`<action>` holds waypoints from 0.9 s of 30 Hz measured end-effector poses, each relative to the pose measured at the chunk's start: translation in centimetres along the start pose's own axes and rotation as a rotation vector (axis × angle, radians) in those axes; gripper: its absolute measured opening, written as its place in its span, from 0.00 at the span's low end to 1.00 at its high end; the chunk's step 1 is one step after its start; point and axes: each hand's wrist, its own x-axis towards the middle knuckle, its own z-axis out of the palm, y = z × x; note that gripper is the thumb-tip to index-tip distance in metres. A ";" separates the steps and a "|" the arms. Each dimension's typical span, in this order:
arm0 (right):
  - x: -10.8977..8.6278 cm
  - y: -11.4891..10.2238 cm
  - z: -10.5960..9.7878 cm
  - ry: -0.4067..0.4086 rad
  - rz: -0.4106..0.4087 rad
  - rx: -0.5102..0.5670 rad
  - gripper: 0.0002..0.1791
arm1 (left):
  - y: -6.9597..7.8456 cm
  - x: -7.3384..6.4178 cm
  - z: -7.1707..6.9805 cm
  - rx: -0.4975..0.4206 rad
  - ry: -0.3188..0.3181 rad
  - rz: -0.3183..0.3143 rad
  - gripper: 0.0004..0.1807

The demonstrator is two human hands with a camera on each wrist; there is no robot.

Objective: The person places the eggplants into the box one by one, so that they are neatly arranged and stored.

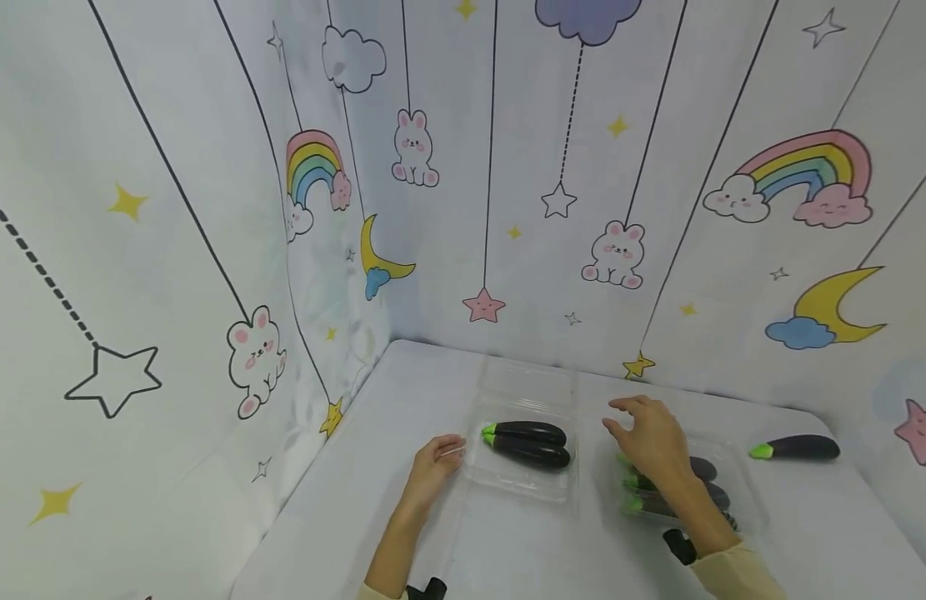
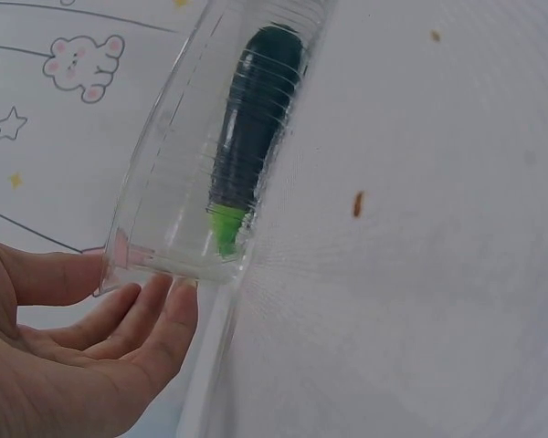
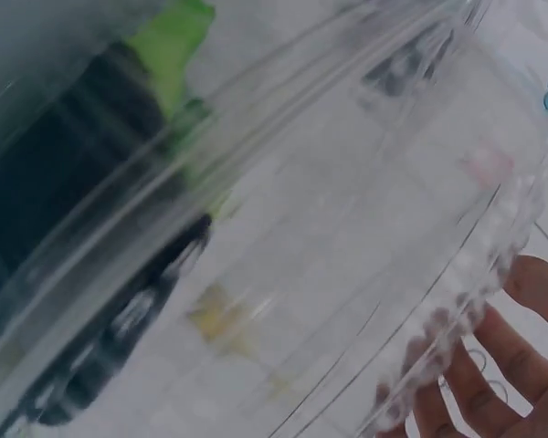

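Note:
My left hand (image 1: pixel 432 471) is at the left edge of an open clear plastic box (image 1: pixel 508 483). In the left wrist view, its thumb and fingers pinch a corner of the box. Two dark eggplants (image 1: pixel 530 451) with green stems lie side by side in this box. Over a second clear box (image 1: pixel 743 479) hovers my right hand (image 1: pixel 650 437), thumb and fingers bent apart with nothing between them. Dark eggplants (image 1: pixel 703 469) lie in that second box, partly hidden by my hand and forearm. In the right wrist view, clear plastic (image 3: pixel 365 301) covers much of the scene.
One loose eggplant (image 1: pixel 803 447) lies on the white table (image 1: pixel 342 483) to the right of the second box. The first box's lid (image 1: pixel 526 383) is folded back toward the wall. A printed cloth wall (image 1: pixel 447 233) borders the table at the back and left.

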 end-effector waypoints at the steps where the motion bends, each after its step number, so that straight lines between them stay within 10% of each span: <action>1: 0.0 0.2 -0.1 0.002 0.003 -0.001 0.20 | 0.0 0.0 0.0 -0.001 0.000 -0.004 0.25; 27: 0.3 6.2 -3.5 -0.015 0.010 -0.070 0.20 | 0.0 -0.1 0.0 -0.014 -0.016 -0.026 0.25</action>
